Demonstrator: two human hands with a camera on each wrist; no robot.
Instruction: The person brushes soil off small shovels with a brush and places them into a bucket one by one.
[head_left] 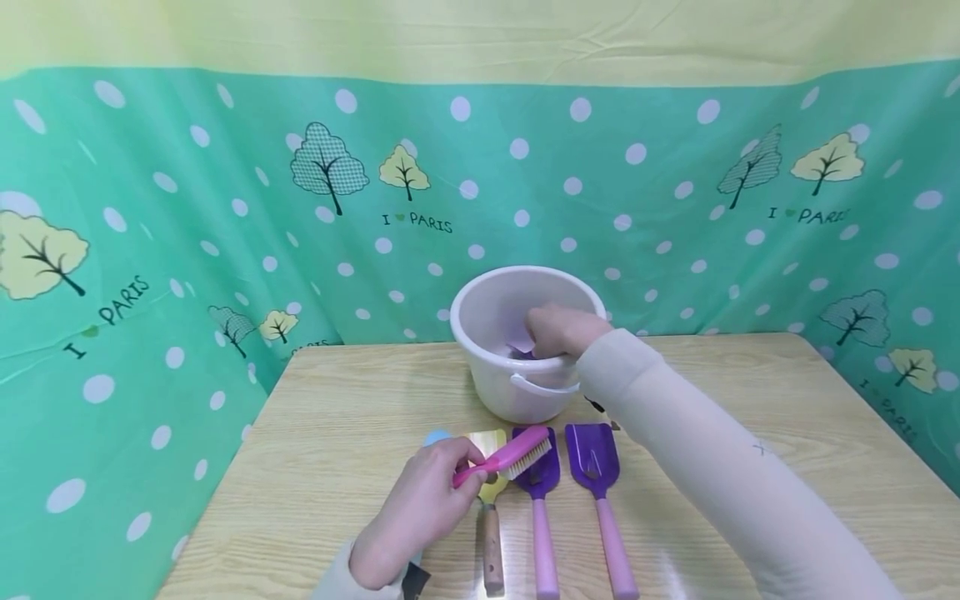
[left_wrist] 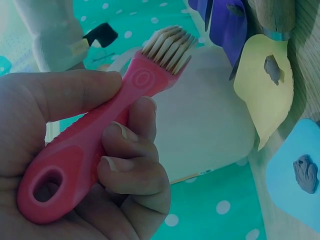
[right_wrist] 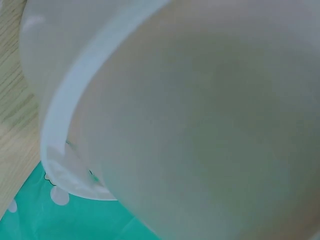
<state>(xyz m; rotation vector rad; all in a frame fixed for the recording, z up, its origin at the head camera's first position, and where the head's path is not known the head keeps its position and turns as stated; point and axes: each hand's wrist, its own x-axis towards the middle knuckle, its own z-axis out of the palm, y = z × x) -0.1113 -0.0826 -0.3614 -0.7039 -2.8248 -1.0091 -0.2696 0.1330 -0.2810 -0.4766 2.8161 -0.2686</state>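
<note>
My left hand [head_left: 427,500] pinches a pink scrubbing brush [left_wrist: 117,110] by its looped handle, its pale bristles facing away from the palm. The brush hangs over a yellow shovel [head_left: 491,492] with a wooden handle and a purple shovel [head_left: 543,533] with a pink handle. My right hand [head_left: 558,329] reaches down inside the white bucket [head_left: 480,375]. Its fingertips are hidden, so I cannot tell what they hold. A bit of something purple [head_left: 519,353] shows beneath that hand. The right wrist view is filled mostly by the pale bucket wall [right_wrist: 80,80].
A second purple shovel [head_left: 611,533] lies right of the first, and a light blue shovel [left_wrist: 290,175] sits partly under my left hand. Small grey lumps [left_wrist: 272,69] lie in the shovels. The bucket stands at the wooden table's [head_left: 360,392] back edge, before a green dotted curtain [head_left: 420,250].
</note>
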